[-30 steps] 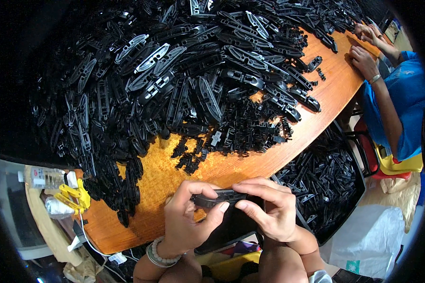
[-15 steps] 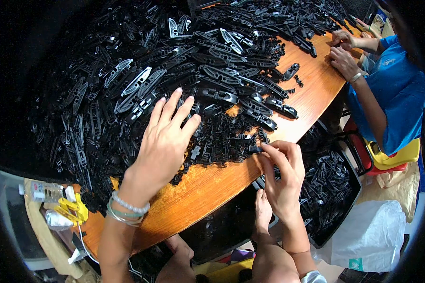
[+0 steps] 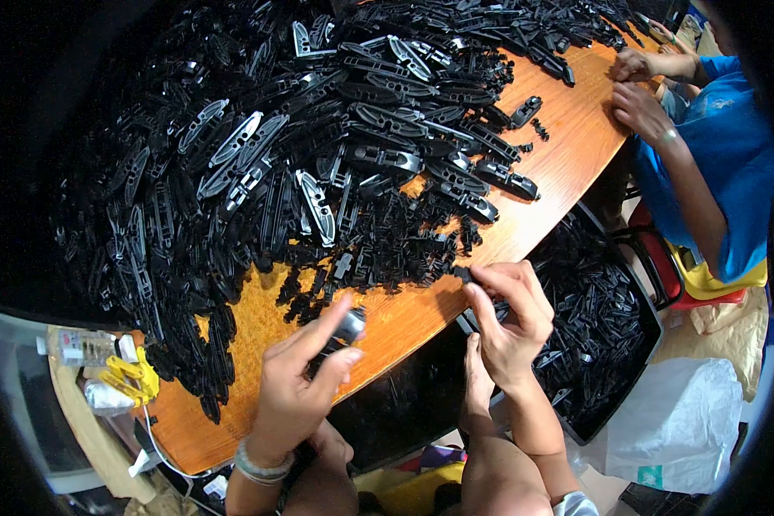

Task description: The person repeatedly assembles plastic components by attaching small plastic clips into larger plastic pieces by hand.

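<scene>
My left hand (image 3: 294, 387) has its fingers closed around a glossy black plastic part (image 3: 350, 325), just above the near edge of the table. Much of that part is hidden in the hand. Between thumb and forefinger, my right hand (image 3: 514, 322) pinches a small black plastic piece (image 3: 463, 274) at the table edge. Beyond both hands lies a heap of small black clip-like pieces (image 3: 396, 249). Farther back is a large pile of long, boat-shaped black plastic parts (image 3: 258, 155), some showing slots and round holes.
A black crate (image 3: 595, 335) full of black parts stands below the table (image 3: 404, 331) on the right. A co-worker in a blue shirt (image 3: 705, 163) sits at the far right edge. At left are a clear bottle (image 3: 82, 347) and a yellow tool (image 3: 133, 378); a white sack (image 3: 684, 421) lies lower right.
My left hand has come back from the pile toward me and closed on a black plastic part. My right hand stays near the table edge, still pinching its small piece.
</scene>
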### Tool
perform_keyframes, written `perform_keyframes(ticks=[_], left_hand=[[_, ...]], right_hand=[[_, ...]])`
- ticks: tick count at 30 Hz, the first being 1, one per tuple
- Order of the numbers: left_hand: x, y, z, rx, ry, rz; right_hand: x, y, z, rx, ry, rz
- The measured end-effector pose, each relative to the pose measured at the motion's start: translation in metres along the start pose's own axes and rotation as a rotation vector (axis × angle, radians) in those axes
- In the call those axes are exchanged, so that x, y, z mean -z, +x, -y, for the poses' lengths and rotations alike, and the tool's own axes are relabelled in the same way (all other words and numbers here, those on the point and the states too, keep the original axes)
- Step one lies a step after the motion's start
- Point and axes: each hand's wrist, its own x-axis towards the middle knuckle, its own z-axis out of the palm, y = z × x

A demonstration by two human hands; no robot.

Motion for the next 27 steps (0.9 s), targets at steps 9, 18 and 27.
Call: perform_keyframes(ticks=[9,18,27], left_hand=[[-0.014,-0.01,0.01,0.0,-0.24,0.115],[-0.01,-0.015,0.014,0.015,-0.36,0.05],[0.009,-0.01,-0.007,-0.086,0.04,0.227]], right_hand=[[0.001,-0.002,0.044,0.134,0.388,0.52],[-0.005,-0.004,0.047,0.261,0.237,0.524],[0.011,-0.004,0.045,-0.293,0.491,0.806]])
